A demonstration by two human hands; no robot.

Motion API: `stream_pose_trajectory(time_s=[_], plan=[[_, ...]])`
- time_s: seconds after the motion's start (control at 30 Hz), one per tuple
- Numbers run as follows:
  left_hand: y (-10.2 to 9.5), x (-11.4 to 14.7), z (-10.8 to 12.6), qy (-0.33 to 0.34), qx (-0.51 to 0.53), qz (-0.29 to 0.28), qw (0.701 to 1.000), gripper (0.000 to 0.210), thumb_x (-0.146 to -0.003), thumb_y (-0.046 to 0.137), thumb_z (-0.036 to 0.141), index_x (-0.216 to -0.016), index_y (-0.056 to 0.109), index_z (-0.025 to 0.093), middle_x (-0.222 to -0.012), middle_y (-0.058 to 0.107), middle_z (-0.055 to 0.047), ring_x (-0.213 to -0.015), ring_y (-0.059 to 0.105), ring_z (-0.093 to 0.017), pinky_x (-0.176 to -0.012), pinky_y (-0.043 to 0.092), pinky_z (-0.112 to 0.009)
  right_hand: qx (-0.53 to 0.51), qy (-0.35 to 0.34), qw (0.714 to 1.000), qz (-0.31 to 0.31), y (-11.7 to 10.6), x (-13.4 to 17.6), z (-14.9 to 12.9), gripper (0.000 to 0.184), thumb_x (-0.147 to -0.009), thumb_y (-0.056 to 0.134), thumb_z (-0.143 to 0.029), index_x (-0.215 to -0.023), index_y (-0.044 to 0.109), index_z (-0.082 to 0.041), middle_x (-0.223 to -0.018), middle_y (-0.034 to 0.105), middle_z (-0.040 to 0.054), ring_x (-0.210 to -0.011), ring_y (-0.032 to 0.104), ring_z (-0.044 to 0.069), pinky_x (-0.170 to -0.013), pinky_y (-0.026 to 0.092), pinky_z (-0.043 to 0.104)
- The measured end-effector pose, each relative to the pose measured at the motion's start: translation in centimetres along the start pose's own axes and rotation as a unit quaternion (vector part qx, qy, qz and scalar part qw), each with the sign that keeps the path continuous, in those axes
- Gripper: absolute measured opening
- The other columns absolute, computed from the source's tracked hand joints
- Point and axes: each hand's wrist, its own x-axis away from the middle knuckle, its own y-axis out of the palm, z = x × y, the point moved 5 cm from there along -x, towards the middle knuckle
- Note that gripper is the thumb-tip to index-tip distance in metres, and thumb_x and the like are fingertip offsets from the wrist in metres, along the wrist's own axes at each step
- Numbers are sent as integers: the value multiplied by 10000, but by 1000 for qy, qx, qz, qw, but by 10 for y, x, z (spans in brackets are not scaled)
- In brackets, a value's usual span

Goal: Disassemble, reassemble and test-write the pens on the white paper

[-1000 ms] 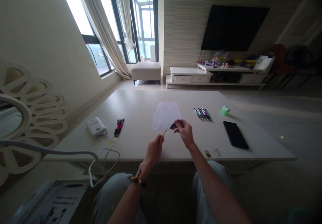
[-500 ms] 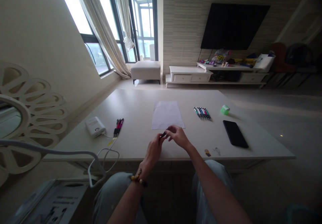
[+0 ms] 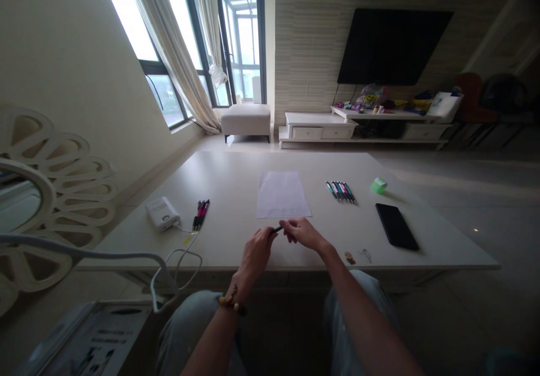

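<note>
Between my two hands, just in front of the sheet of paper (image 3: 283, 193), is a slim dark pen (image 3: 276, 229). My left hand (image 3: 256, 251) is closed around its lower left end. The fingertips of my right hand (image 3: 302, 233) pinch the other end. Much of the pen is hidden by the fingers. The white paper lies flat on the table, beyond both hands. To the right of it a row of several pens (image 3: 341, 192) lies side by side. A smaller group of dark and pink pens (image 3: 201, 214) lies on the left.
On the white table (image 3: 228, 176) a white power bank (image 3: 162, 214) with a cable (image 3: 179, 258) lies at left. A black phone (image 3: 396, 227), a green-and-white container (image 3: 378, 185) and a small yellow-brown item (image 3: 350, 258) are at right. Another white cable (image 3: 122, 255) crosses the lower left.
My right hand has tilted and lowered slightly, its fingers now drawn closer together at the pen's end. More of the pen shows between the hands. The view has shifted slightly.
</note>
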Motion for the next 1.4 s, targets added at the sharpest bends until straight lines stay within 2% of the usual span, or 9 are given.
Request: stream_pose_trajectory(time_s=[0.07,0.23,0.37,0.53,0.63,0.8,0.93,1.3,1.4], plan=[[-1,-1,-1,-9,-1,4,1000,195,-912,422,323,-977,575,222,-850,642,-30,-799,586,-170,-701,416,-274,-16,-17,1000,1,-3,0,-3,382,-802,536,-506,-648,599,-162,-545,600,-5,-473,513,108,-472,391,212],[1,-3,-3,-11,6,8,1000,195,-908,430,320,-974,580,215,-862,652,-42,-778,591,-169,-679,413,-271,31,-7,999,37,-5,-1,1,497,-858,429,-505,-478,462,-186,-400,451,-36,-398,416,95,-448,332,219],[1,-3,-4,-8,-12,-4,1000,211,-919,402,334,-950,578,223,-837,641,-27,-773,588,-162,-679,406,-261,6,8,999,32,1,-4,8,410,-846,456,-481,-571,509,-182,-475,508,-34,-431,453,98,-455,342,213],[1,-2,-3,-3,-15,-2,1000,202,-914,418,320,-995,575,221,-888,658,-39,-813,599,-173,-703,417,-270,12,10,998,56,5,-4,8,498,-862,401,-515,-483,430,-194,-401,420,-44,-387,398,96,-443,326,225],[2,-1,-2,1,-14,-6,1000,193,-911,426,303,-996,583,229,-892,666,-38,-813,605,-174,-694,422,-267,13,9,999,35,7,-3,6,429,-857,426,-507,-583,508,-186,-454,491,-39,-408,448,102,-450,340,222],[2,-1,0,3,-22,-17,1000,197,-916,421,305,-1004,576,221,-926,669,-44,-834,608,-177,-711,422,-272,88,-29,993,67,1,-1,-1,468,-870,411,-500,-534,479,-181,-461,453,-33,-462,439,103,-482,329,219],[2,-2,0,-5,-30,-22,999,183,-917,426,294,-1001,571,221,-912,670,-37,-834,608,-169,-703,421,-260,67,-7,998,9,3,-3,4,423,-877,413,-471,-617,543,-165,-508,510,-24,-473,464,99,-483,336,211],[4,-2,4,8,-35,-39,999,163,-904,458,282,-995,584,232,-920,677,-30,-864,612,-174,-720,428,-264,76,25,997,11,2,-4,14,484,-869,410,-504,-540,504,-161,-453,446,-32,-436,422,86,-468,325,211],[3,-2,3,6,-35,-31,999,168,-903,457,276,-1008,579,228,-914,677,-33,-851,612,-175,-713,429,-267,49,18,999,-9,4,-4,11,380,-835,488,-486,-660,556,-156,-538,524,-25,-468,467,90,-476,345,205]])
